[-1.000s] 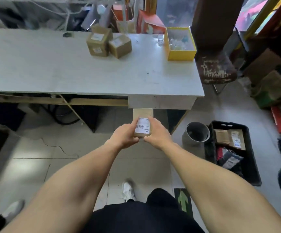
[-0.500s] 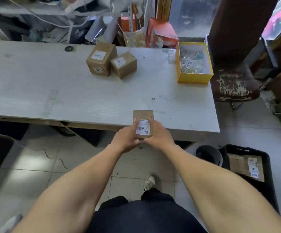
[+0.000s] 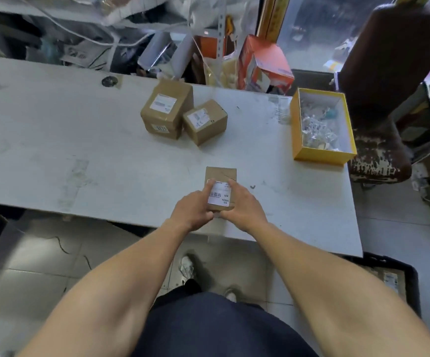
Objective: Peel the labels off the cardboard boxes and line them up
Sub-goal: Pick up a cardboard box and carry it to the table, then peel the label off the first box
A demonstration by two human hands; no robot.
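Box moved forward: a second ago it hung out over the floor, short of the table edge; now it sits above the near edge of the table (image 3: 54, 140), both hands with it. Whether it rests on the surface or hovers, can't tell.

Left hand (image 3: 192, 211) grips the small cardboard box (image 3: 220, 188) from its left side, fingers curled round it, thumb up on the label (image 3: 219, 195). Right hand (image 3: 242, 207) grips the right side, one fingertip at the label's top right corner. Label fully stuck, peel not started.

Further back: two more labelled boxes, the taller box (image 3: 166, 109) and the smaller box (image 3: 205, 122), touching each other, well apart from the held one. Yellow tray (image 3: 322, 154) at right.

Risks, as I judge them: label tears if the corner gets pulled fast or at a steep angle; box sits near the table edge, so a hard tug could slide it off.
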